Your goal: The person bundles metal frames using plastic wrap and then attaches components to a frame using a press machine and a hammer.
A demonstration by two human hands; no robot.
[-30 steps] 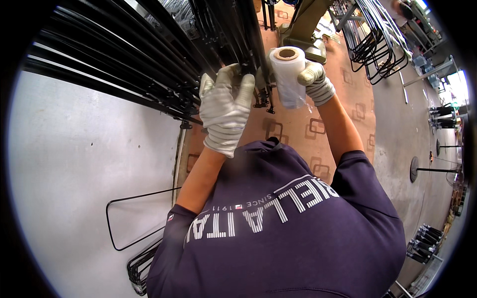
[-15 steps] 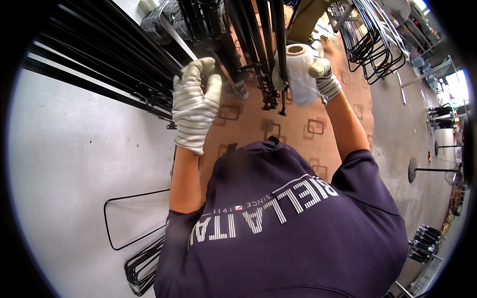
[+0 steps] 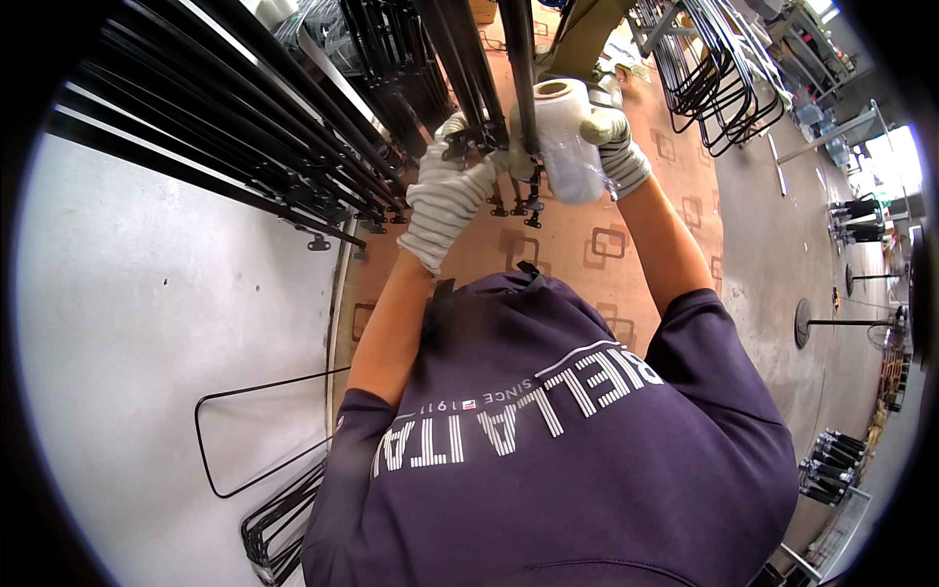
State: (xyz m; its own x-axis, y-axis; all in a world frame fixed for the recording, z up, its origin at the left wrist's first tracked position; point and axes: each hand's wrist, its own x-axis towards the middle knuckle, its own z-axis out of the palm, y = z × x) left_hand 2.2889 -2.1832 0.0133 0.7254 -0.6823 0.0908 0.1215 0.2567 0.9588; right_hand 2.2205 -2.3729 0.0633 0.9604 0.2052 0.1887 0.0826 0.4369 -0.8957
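Note:
Both hands wear white striped work gloves. My left hand (image 3: 445, 205) is closed around the lower part of a bunch of upright black metal tubes (image 3: 468, 68) with small flat end brackets. In my right hand (image 3: 620, 147) is a roll of clear stretch film (image 3: 570, 147), its cardboard core facing up. The roll stands close against the right side of the tubes, and loose film hangs at its lower end. Some of my right fingers are hidden behind the roll.
Many long black tubes (image 3: 225, 117) lean in a slanting row at the left, by a pale wall (image 3: 166, 293). Bent black frames (image 3: 719, 88) hang on a rack at the upper right. More black frames (image 3: 284, 519) rest at the lower left. Patterned brown flooring (image 3: 577, 240) lies below.
My left hand has moved right from beside the leaning row and closed on the bunch of tubes. My right hand and the film roll have shifted slightly left.

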